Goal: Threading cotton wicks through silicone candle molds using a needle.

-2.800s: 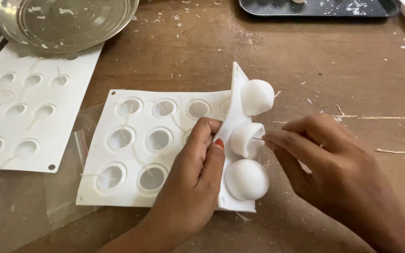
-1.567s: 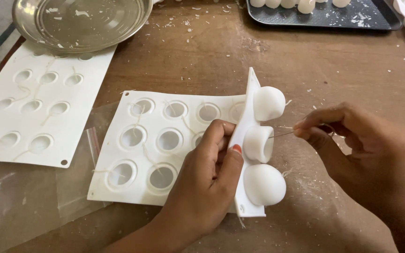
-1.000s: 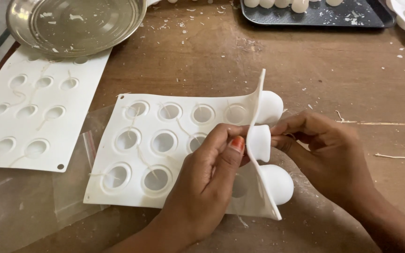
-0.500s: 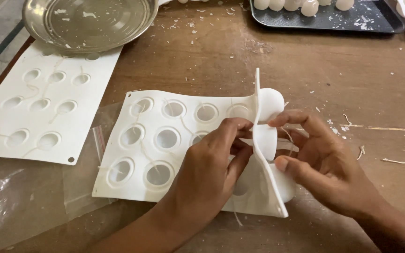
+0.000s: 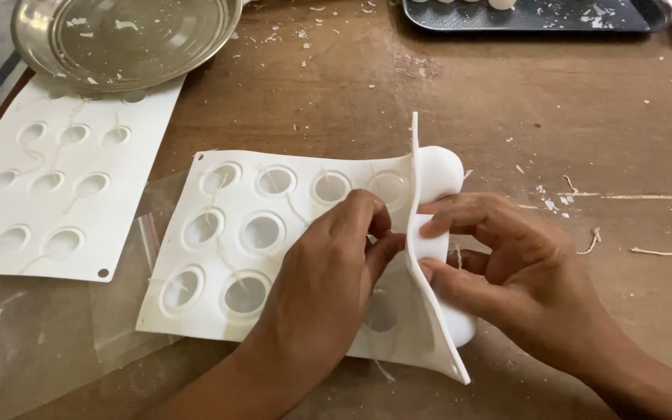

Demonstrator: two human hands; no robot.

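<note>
The left hand (image 5: 328,288) was laid palm-down over the white mould (image 5: 274,233) on the wooden table (image 5: 569,140), its fingers curled and pressed against the mould's raised right edge from the inner side. The right hand (image 5: 515,280) was set against the outer side of that edge, its thumb and fingertips closed around the middle dome (image 5: 428,247), which was squeezed between both hands. The upper dome (image 5: 439,173) stood free above the fingers; the lower one was mostly hidden behind the right hand. Compared with half a second earlier, the grip on the middle dome had been tightened and the right fingers brought closer round it. A second white mould (image 5: 48,194) lay at the left, partly under a metal bowl (image 5: 118,39), and a dark tray (image 5: 538,15) sat at the top.
</note>
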